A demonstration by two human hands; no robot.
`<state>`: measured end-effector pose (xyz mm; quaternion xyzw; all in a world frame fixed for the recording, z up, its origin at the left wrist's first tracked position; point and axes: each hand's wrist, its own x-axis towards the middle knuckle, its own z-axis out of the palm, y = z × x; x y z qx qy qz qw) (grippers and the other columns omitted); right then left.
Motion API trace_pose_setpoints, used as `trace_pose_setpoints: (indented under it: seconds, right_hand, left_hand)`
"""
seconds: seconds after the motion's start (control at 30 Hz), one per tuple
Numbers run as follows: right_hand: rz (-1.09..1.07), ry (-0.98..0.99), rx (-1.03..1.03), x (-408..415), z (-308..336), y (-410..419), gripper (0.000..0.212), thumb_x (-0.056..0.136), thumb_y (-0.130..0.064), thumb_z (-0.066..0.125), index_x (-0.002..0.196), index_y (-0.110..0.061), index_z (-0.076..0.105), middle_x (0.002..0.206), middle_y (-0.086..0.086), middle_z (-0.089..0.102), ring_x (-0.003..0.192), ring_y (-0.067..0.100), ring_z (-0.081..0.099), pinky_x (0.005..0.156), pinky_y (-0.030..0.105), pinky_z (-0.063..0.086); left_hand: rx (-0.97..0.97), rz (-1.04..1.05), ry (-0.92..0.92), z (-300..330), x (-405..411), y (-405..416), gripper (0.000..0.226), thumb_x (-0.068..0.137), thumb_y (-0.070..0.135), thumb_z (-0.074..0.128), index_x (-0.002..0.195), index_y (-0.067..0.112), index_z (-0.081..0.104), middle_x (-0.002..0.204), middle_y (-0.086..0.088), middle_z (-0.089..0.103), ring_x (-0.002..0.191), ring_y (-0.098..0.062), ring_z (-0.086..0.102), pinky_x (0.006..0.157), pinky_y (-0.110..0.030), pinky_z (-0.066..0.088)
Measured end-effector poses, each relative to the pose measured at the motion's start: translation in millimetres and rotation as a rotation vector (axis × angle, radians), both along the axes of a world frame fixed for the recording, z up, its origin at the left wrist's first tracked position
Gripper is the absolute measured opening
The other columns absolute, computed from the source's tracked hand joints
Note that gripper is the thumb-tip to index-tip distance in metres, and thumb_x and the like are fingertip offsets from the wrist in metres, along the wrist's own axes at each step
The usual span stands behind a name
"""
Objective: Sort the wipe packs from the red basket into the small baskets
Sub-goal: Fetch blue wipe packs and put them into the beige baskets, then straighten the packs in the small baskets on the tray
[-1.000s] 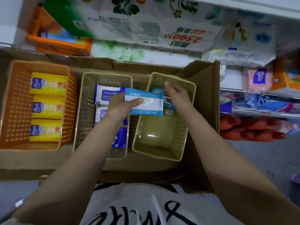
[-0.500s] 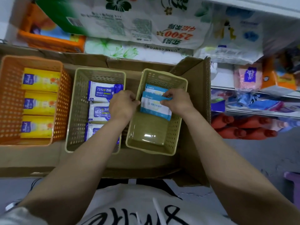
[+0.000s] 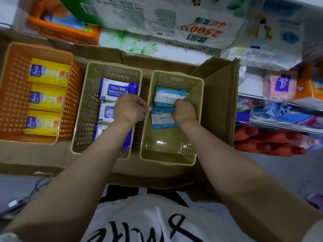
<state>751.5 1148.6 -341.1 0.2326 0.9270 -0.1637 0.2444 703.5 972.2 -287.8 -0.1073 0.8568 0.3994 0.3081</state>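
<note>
Your hands are both on the light-blue wipe pack [image 3: 161, 120]: left hand [image 3: 130, 109] pinches its left edge over the wall of the right beige basket [image 3: 197, 105], right hand [image 3: 183, 112] is curled on its right end. The pack is low inside that basket, just in front of another light-blue pack [image 3: 169, 98] already lying at the far end.

Risks:
- Left edge sits at the basket wall; release now and it may hang up or land tilted.
- It may overlap the far pack and eat the space left in front.

Readable text:
- Packs in the middle beige basket [image 3: 87, 109]: "75%", "Alcohol Wipes" [image 3: 118, 89].
- Pink pack on the shelf: "Tempo" [image 3: 282, 83].
- Upside-down bag at the back: "2500" [image 3: 204, 33].
- Light-blue and yellow pack [image 3: 49, 72] print: too small to read.
- Red basket: not in view.
</note>
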Motion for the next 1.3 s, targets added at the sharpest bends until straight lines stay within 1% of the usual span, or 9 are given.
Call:
trace_pose_setpoints:
  seconds: [0.1,0.2,0.5,0.73,0.83,0.97,1.1,1.17,1.3]
  right_hand:
    - [0.02,0.101,0.039,12,-6,-7,0.059,0.087,-0.025,0.072,0.136,-0.009,0.044,0.138,0.015,0.04,0.128,0.031,0.04,0.106,0.037,0.039]
    - [0.044,0.087,0.039,19,-9,-10,0.068,0.085,-0.037,0.073,0.138,-0.008,0.041,0.14,0.016,0.038,0.131,0.031,0.035,0.108,0.038,0.036]
    - [0.067,0.062,0.047,17,-10,-8,0.068,0.087,-0.043,0.07,0.138,-0.008,0.041,0.139,0.016,0.039,0.13,0.032,0.036,0.107,0.038,0.037]
    - [0.082,0.028,0.006,14,-3,-7,0.064,0.09,-0.042,0.066,0.139,-0.008,0.042,0.14,0.015,0.039,0.131,0.031,0.036,0.108,0.038,0.036]
    - [0.061,0.005,-0.062,8,10,0,0.061,0.092,-0.044,0.063,0.138,-0.01,0.045,0.138,0.013,0.044,0.128,0.03,0.043,0.104,0.04,0.041]
    - [0.146,0.006,-0.14,-7,44,14,0.056,0.095,-0.046,0.059,0.139,-0.013,0.05,0.139,0.011,0.051,0.123,0.027,0.052,0.088,0.03,0.042]
    - [0.207,0.122,-0.148,-20,104,16,0.049,0.094,-0.043,0.061,0.135,-0.015,0.055,0.136,0.01,0.057,0.124,0.027,0.053,0.091,0.029,0.042]
    - [0.247,0.225,-0.11,-24,140,8,0.048,0.093,-0.043,0.062,0.133,-0.017,0.057,0.134,0.01,0.058,0.122,0.027,0.054,0.094,0.033,0.046]
    - [0.37,0.428,-0.034,-24,206,-26,0.046,0.094,-0.043,0.06,0.134,-0.02,0.055,0.135,0.009,0.056,0.124,0.027,0.052,0.093,0.034,0.042]
  left_hand:
    - [0.005,0.001,-0.003,1,0,0,0.019,0.076,0.022,0.084,0.075,0.028,0.065,0.072,-0.001,0.073,0.065,-0.014,0.073,0.073,-0.04,0.062]
    - [-0.004,-0.018,-0.015,2,0,-1,0.017,0.076,0.022,0.084,0.076,0.026,0.067,0.071,0.0,0.073,0.063,-0.012,0.072,0.071,-0.039,0.063]
    - [-0.01,-0.029,0.003,4,3,-1,0.018,0.077,0.021,0.083,0.075,0.026,0.066,0.072,-0.001,0.073,0.064,-0.015,0.072,0.073,-0.04,0.063]
    - [-0.047,-0.044,0.057,6,8,2,0.019,0.08,0.025,0.081,0.074,0.029,0.063,0.079,-0.002,0.073,0.077,-0.019,0.072,0.079,-0.043,0.06]
    - [-0.06,-0.085,0.12,9,14,1,0.01,0.083,0.026,0.077,0.087,0.024,0.068,0.088,-0.001,0.073,0.087,-0.021,0.07,0.082,-0.042,0.059]
    - [-0.022,-0.106,0.275,25,25,-10,0.028,0.087,0.025,0.073,0.114,0.018,0.069,0.106,0.001,0.073,0.098,-0.012,0.066,0.082,-0.024,0.051]
    - [-0.092,-0.105,0.45,58,25,-37,0.043,0.087,0.027,0.073,0.128,0.017,0.063,0.124,-0.007,0.067,0.118,-0.023,0.06,0.099,-0.035,0.046]
    - [-0.133,-0.136,0.54,79,19,-56,0.047,0.085,0.028,0.074,0.129,0.018,0.061,0.126,-0.01,0.065,0.119,-0.027,0.058,0.098,-0.035,0.043]
    - [-0.15,-0.185,0.685,122,11,-101,0.05,0.082,0.024,0.076,0.128,0.017,0.06,0.119,-0.012,0.065,0.112,-0.03,0.059,0.092,-0.036,0.043]
